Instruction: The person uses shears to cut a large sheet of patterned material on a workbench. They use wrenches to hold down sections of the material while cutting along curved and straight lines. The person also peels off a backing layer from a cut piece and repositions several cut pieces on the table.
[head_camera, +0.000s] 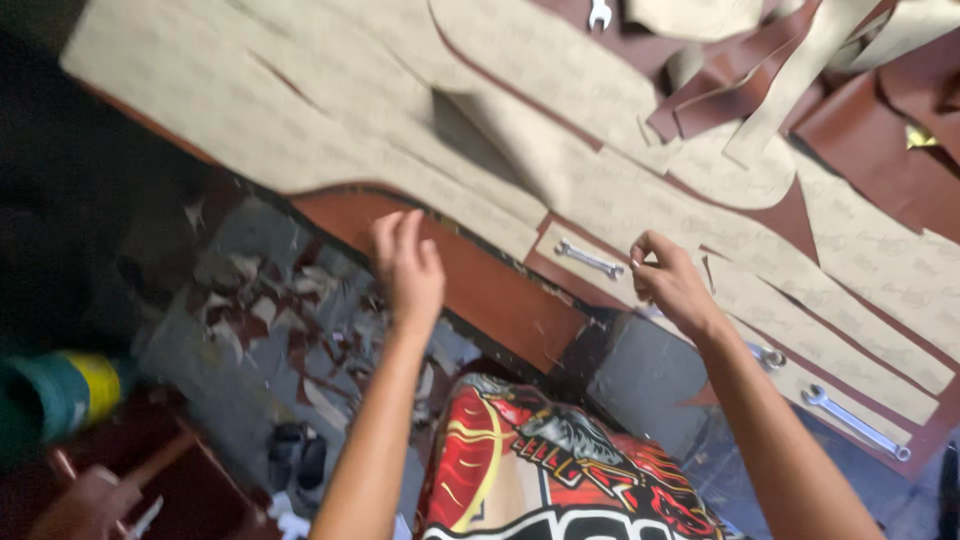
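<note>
Head view: two bare hands over a cutting surface.
Left hand (408, 268): fingers loosely curled, empty, tips resting on the brown leather sheet (480, 285).
Right hand (672, 282): fingertips pinched narrow at the edge of a tan pattern piece (590, 262); what they grip cannot be told.
Wrench (589, 259): flat on that piece, just left of the right fingertips.
Second wrench (855, 422): well beyond the right wrist.
Scraps (270, 310): below the left fingers.

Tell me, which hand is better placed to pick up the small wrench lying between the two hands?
Probably the right hand: it rests just beside the small wrench. The left hand lies farther away on the brown sheet.
</note>
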